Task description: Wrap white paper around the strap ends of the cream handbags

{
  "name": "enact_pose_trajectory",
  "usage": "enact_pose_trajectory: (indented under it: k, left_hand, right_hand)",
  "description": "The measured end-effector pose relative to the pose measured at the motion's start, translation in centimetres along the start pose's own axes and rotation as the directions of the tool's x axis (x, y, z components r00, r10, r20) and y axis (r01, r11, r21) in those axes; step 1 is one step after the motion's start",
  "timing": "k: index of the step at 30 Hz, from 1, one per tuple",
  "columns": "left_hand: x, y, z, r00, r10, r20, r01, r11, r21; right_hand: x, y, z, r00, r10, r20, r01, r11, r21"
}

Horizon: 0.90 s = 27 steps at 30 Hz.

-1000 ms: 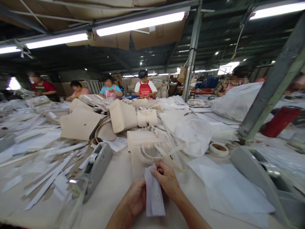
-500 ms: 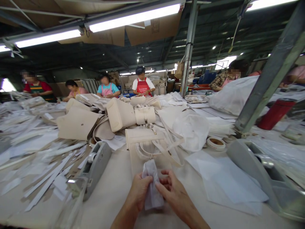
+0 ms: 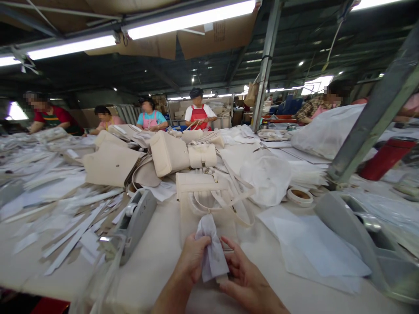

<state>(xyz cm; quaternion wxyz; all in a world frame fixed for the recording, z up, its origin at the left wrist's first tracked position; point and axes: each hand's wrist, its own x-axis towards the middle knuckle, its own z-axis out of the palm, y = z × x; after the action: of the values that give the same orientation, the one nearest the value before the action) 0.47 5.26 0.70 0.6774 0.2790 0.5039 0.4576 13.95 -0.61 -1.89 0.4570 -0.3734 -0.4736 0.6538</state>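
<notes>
While my left hand (image 3: 193, 257) pinches the white paper wrap (image 3: 212, 253) from its left edge, my right hand (image 3: 244, 279) cups it from below, fingers curled — both close to the surface's (image 3: 157, 253) near edge. Just beyond stands a cream handbag (image 3: 209, 200) (straps looped forward). Bare surface lies between the tape dispenser (image 3: 131, 226) on the left and paper sheets (image 3: 314, 248) on the right.

A long pale worktable (image 3: 157, 257) carries cream handbags (image 3: 168, 153) heaped mid-table; white paper strips (image 3: 65, 209) litter its left side; a grey tape dispenser (image 3: 134, 224) sits near the front; a tape roll (image 3: 299, 196) and white sheets (image 3: 314, 248) lie to the right.
</notes>
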Motion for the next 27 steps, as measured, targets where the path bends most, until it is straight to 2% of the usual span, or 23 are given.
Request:
enact_pose_trajectory:
  k: [3, 5, 8, 11, 14, 21, 27]
  left_hand:
    - [-0.4, -0.3, -0.2, 1.000, -0.008, -0.017, 0.008, 1.000, -0.012]
    - [-0.8, -0.5, -0.3, 1.000, -0.009, -0.018, 0.009, 1.000, -0.014]
    - [-1.5, -0.7, -0.6, 1.000, -0.013, 0.002, 0.013, 1.000, -0.013]
    - [-1.8, -0.3, -0.9, 0.998, 0.006, 0.062, -0.007, 1.000, 0.005]
    - [-1.8, 0.3, -1.1, 0.994, 0.015, 0.110, -0.021, 0.998, 0.054]
    - [-1.9, 1.1, -1.2, 0.990, -0.033, 0.138, 0.008, 0.984, 0.179]
    - [-1.8, 1.0, -1.1, 0.987, -0.027, 0.160, 0.004, 0.990, 0.144]
  right_hand:
    - [-0.6, 0.4, -0.3, 0.998, -0.032, 0.051, 0.036, 0.996, -0.087]
    - [-0.7, 0.8, -0.4, 0.999, -0.051, 0.017, 0.054, 0.979, -0.196]
    - [-0.7, 1.2, -0.4, 0.997, -0.024, -0.067, 0.003, 0.954, -0.299]
    - [-0.9, 1.3, -0.3, 0.993, 0.037, -0.114, -0.066, 0.963, -0.261]
    - [-1.2, 1.4, -0.2, 0.991, 0.040, -0.124, -0.072, 0.962, -0.265]
    - [-1.4, 2.3, -0.4, 0.984, -0.002, -0.178, -0.052, 0.954, -0.297]
    - [-1.1, 3.4, -0.1, 0.940, -0.084, -0.331, -0.021, 0.953, -0.301]
